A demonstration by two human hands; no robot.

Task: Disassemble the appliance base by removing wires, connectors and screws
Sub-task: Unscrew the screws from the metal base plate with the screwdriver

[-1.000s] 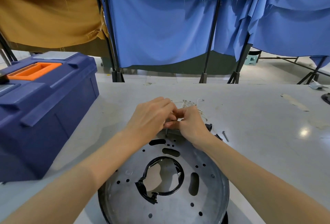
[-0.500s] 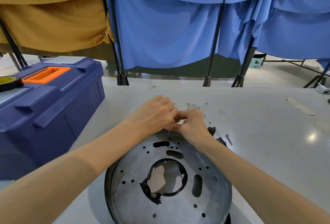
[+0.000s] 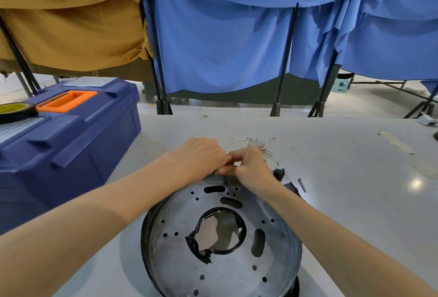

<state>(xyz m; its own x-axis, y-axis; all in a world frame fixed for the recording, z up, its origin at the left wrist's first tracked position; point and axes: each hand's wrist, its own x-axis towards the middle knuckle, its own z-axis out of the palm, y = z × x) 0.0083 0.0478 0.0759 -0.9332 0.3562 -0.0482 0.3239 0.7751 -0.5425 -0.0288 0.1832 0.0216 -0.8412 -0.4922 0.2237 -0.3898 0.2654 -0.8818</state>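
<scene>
Far left on the worktop [image 3: 355, 190] sits my blue toolbox [image 3: 71, 135] with its orange handle [image 3: 67, 100], and there's a roll of tape [image 3: 16, 110] lying on the lid.

My left hand [image 3: 199, 157] is reaching in over the far rim of the appliance base [image 3: 213, 261]. The fingers are curled down and tucked against my other hand. The tips are hidden from up here, so I honestly can't tell if it's got hold of anything.

The base itself is right in front of me, flat on the worktop. It's a round metal plate full of holes and slots, with a big ragged opening in the middle edged in black.

My right hand [image 3: 251, 168] is at that same far rim, touching the left one. Thumb and forefinger are pinched tight on a thin dark stub [image 3: 225, 179] that runs down to the plate. Can't say if it's a wire end or a screw.

Just beyond my right hand there's a little tangle of pale wires [image 3: 260, 147]. To its right are two black connectors [image 3: 279, 173] close to the base rim, then one loose screw [image 3: 301, 184] just beside them.
</scene>
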